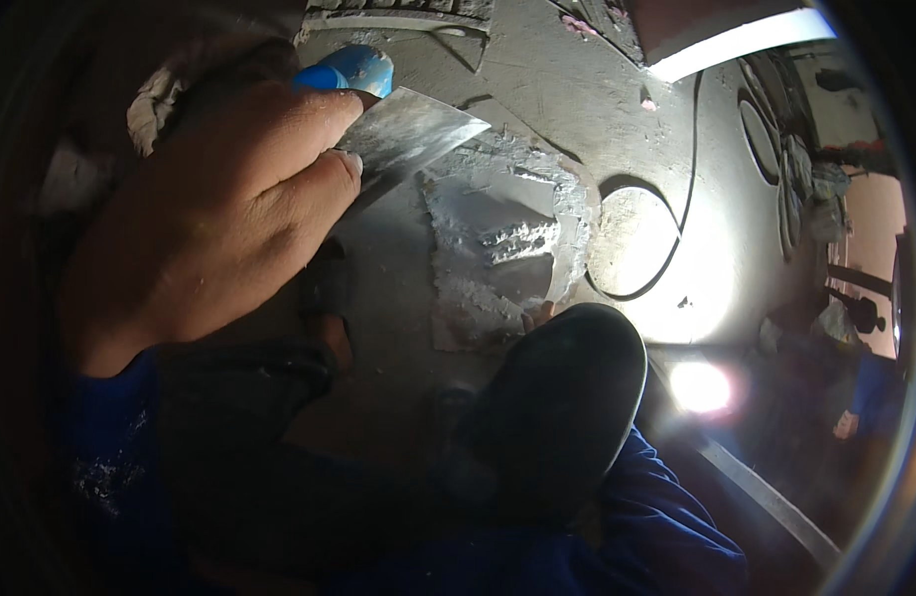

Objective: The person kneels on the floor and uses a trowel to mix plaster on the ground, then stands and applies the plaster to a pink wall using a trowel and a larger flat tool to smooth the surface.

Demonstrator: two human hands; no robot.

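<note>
My left hand (249, 189) is closed around the blue handle of a putty knife (408, 134), raised close to the camera. Its broad metal blade points right, smeared grey. Beyond it, a flat board (448, 333) lies low over the floor, its surface coated with grey-white wet plaster (522, 238) that is ridged and lumpy in the middle. Only fingertips of my right hand (540, 316) show, gripping the board's near right edge; my bent knee (567, 397) hides the rest.
A dark cable (694, 149) loops over the dusty floor (537, 79) beside a bright patch of light. White-edged panelling (746, 45) stands far right. Coiled hoses (775, 159) and clutter line the right side. Near right lies a pale strip (766, 497). My foot (326, 278) is left of the board.
</note>
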